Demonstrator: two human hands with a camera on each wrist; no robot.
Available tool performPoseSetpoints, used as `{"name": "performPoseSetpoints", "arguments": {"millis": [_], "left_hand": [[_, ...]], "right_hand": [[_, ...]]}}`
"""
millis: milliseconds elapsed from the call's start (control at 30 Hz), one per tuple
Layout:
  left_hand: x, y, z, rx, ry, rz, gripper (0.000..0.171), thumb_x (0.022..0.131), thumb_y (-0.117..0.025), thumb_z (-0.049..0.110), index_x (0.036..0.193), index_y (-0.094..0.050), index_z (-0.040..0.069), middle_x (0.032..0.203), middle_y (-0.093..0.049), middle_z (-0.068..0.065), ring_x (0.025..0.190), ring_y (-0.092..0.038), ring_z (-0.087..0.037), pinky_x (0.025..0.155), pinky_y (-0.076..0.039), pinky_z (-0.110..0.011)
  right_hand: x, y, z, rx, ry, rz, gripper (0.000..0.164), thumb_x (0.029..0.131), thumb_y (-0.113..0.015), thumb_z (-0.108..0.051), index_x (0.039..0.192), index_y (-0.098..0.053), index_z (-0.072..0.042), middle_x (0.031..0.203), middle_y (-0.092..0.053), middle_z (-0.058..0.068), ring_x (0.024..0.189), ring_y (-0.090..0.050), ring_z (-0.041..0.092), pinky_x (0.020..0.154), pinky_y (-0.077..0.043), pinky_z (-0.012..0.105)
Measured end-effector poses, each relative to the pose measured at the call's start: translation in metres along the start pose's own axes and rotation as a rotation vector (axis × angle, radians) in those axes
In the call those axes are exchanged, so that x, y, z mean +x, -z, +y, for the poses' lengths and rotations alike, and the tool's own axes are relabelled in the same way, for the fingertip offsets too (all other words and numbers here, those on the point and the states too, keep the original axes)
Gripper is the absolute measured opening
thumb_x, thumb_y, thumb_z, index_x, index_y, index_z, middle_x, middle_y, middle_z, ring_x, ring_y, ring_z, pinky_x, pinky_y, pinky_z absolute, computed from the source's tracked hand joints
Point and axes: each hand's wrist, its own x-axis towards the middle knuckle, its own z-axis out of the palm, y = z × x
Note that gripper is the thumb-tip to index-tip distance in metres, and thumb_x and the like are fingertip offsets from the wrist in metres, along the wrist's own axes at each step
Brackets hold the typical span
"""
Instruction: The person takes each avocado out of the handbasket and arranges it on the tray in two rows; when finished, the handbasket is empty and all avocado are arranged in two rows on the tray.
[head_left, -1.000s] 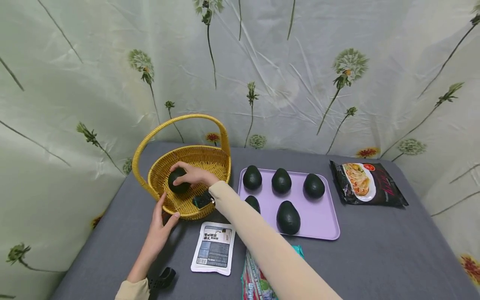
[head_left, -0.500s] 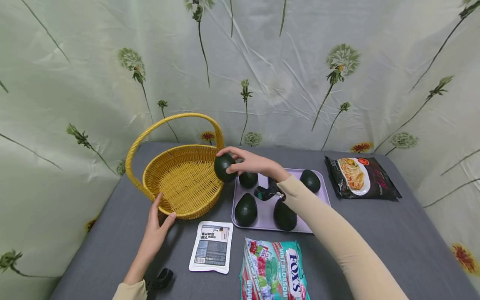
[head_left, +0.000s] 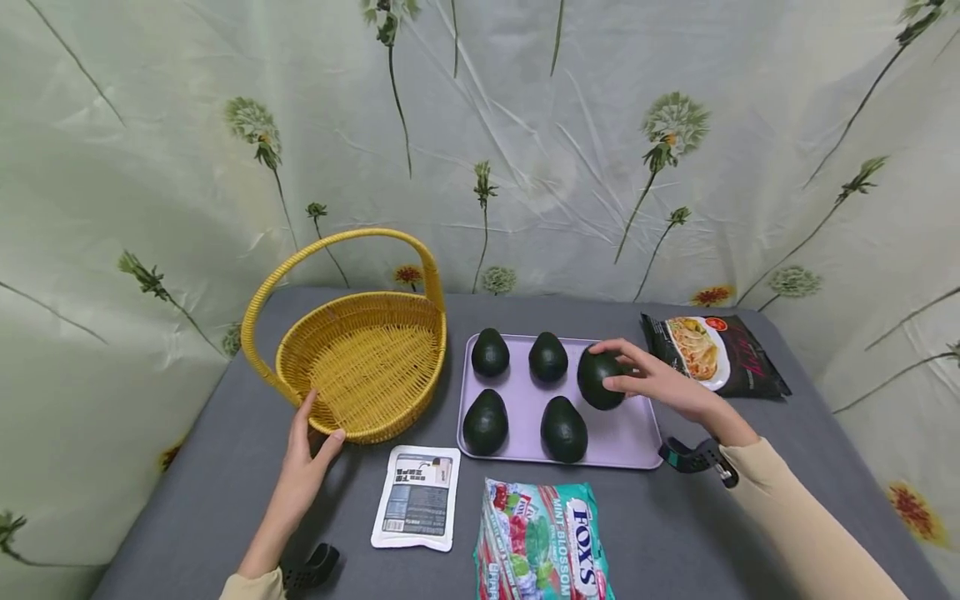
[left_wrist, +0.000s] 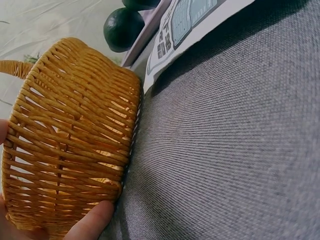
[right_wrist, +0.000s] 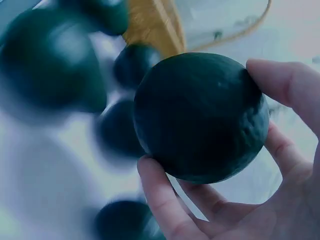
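Note:
My right hand (head_left: 663, 389) holds a dark green avocado (head_left: 597, 377) by its fingertips over the right part of a lilac tray (head_left: 622, 442). The right wrist view shows this avocado (right_wrist: 200, 117) between thumb and fingers, other avocados blurred behind it. Left on the tray are avocados at the back (head_left: 490, 352), (head_left: 547, 358) and front (head_left: 485, 422), (head_left: 564, 429); the held one hides another from the head camera. My left hand (head_left: 303, 458) grips the near left side of a yellow wicker basket (head_left: 367, 367), whose inside is bare. Its wall (left_wrist: 70, 135) fills much of the left wrist view.
A white pouch (head_left: 416, 497) lies in front of the basket. Right of it is a teal FOX'S candy bag (head_left: 542, 537). A black noodle packet (head_left: 720, 357) lies beyond the tray's right end. The basket's tall handle (head_left: 341, 242) arches upward.
My right hand has carried the avocado out of the basket and rightward to the tray's right side. The left hand stays at the basket. The head view has shifted slightly.

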Motion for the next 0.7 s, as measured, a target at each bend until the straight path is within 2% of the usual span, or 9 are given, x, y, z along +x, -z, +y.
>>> {"name": "performPoseSetpoints", "arguments": {"millis": [67,167,267,400,500,700], "left_hand": [[0.000,0.000,0.000,-0.002,0.002,0.004,0.075,0.099,-0.054,0.016,0.154,-0.004,0.009,0.155,-0.004,-0.022,0.137,-0.012,-0.047,0.102,-0.017,-0.067],[0.001,0.000,0.001,-0.003,0.003,0.002,0.075,0.099,-0.054,0.016,0.154,-0.004,0.009,0.155,-0.003,-0.023,0.136,-0.013,-0.048,0.102,-0.017,-0.067],[0.000,0.000,0.001,0.002,0.002,0.002,0.075,0.099,-0.054,0.016,0.154,-0.003,0.010,0.155,-0.003,-0.023,0.135,-0.014,-0.049,0.101,-0.018,-0.067],[0.000,0.000,0.001,0.005,-0.001,0.006,0.076,0.099,-0.054,0.015,0.154,-0.003,0.009,0.155,-0.004,-0.024,0.136,-0.014,-0.048,0.102,-0.018,-0.066],[0.000,0.000,0.001,0.006,-0.004,0.010,0.075,0.098,-0.054,0.014,0.154,-0.004,0.008,0.154,-0.005,-0.024,0.136,-0.013,-0.048,0.103,-0.018,-0.066],[0.000,-0.001,0.001,0.014,-0.001,0.011,0.076,0.099,-0.054,0.016,0.154,-0.003,0.008,0.155,-0.004,-0.024,0.135,-0.014,-0.049,0.102,-0.018,-0.067]], "right_hand": [[-0.018,0.002,0.013,0.004,-0.032,0.011,0.048,0.096,-0.057,-0.021,0.140,-0.039,-0.012,0.147,-0.027,0.021,0.130,-0.026,0.050,0.087,-0.043,0.055],[-0.039,0.002,0.029,0.026,-0.094,0.015,0.050,0.096,-0.057,-0.021,0.141,-0.038,-0.010,0.148,-0.023,0.023,0.130,-0.022,0.053,0.085,-0.044,0.052],[-0.051,-0.002,0.041,0.037,-0.129,0.018,0.050,0.095,-0.058,-0.021,0.140,-0.039,-0.008,0.144,-0.030,0.025,0.126,-0.030,0.051,0.080,-0.045,0.046],[-0.055,-0.009,0.051,0.022,-0.143,0.016,0.049,0.095,-0.059,-0.020,0.138,-0.040,-0.007,0.139,-0.036,0.025,0.119,-0.041,0.046,0.077,-0.045,0.040],[-0.055,-0.012,0.054,0.001,-0.130,0.014,0.048,0.095,-0.059,-0.019,0.137,-0.042,-0.006,0.139,-0.037,0.025,0.118,-0.042,0.046,0.077,-0.045,0.040],[-0.054,-0.014,0.052,-0.081,-0.113,0.023,0.046,0.093,-0.062,-0.020,0.134,-0.047,-0.006,0.139,-0.039,0.025,0.123,-0.036,0.050,0.087,-0.043,0.055]]}}
